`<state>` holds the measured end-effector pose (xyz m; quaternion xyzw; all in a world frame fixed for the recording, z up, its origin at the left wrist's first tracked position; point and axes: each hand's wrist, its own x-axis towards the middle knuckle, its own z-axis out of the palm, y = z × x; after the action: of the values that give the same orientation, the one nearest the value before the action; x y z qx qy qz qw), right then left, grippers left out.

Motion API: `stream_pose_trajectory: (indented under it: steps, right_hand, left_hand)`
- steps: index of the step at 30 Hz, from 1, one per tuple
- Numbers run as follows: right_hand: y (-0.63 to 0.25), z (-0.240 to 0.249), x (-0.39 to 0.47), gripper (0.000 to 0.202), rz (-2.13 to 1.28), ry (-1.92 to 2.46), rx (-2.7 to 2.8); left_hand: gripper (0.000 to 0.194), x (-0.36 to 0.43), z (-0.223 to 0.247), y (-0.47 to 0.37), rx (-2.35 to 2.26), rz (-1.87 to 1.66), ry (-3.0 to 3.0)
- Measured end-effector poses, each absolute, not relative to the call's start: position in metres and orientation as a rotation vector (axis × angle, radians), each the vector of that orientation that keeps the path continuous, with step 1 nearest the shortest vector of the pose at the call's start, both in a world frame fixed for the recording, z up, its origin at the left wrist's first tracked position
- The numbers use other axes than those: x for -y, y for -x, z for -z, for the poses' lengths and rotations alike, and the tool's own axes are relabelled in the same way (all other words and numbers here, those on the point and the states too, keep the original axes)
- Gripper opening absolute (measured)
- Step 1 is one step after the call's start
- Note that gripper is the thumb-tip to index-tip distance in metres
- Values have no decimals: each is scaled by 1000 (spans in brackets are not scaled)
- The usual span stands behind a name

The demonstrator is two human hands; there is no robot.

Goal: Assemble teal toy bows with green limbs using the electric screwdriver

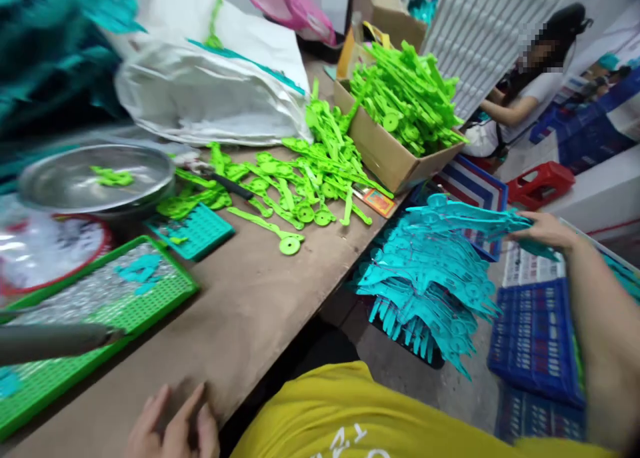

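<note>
My right hand, at the end of an outstretched arm, grips the end of a flat teal plastic piece over a tall stack of similar teal pieces beside the table. Near the table's front edge, my left hand rests low in view with its fingers apart and nothing in them. Bright green plastic pieces lie loose across the table, and more fill a cardboard box.
On the left are a metal bowl, a green tray of small metal parts, and a teal basket. A white sack lies behind. Blue crates, a red stool and a seated person are right.
</note>
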<state>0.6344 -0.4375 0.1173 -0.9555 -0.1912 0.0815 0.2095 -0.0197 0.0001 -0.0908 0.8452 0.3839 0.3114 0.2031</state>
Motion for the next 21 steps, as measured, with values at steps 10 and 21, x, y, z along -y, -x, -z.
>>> stream_pose_trajectory:
  steps: [10, 21]
  right_hand:
    - [-625, -164, 289, 70, -157, 2376, 482]
    - [-635, -59, 15, 63, -118, 2197, 738]
  left_hand:
    - [27, 9, 83, 17, -1078, -952, -2622]
    - [27, 18, 69, 10, -1167, -880, -2799]
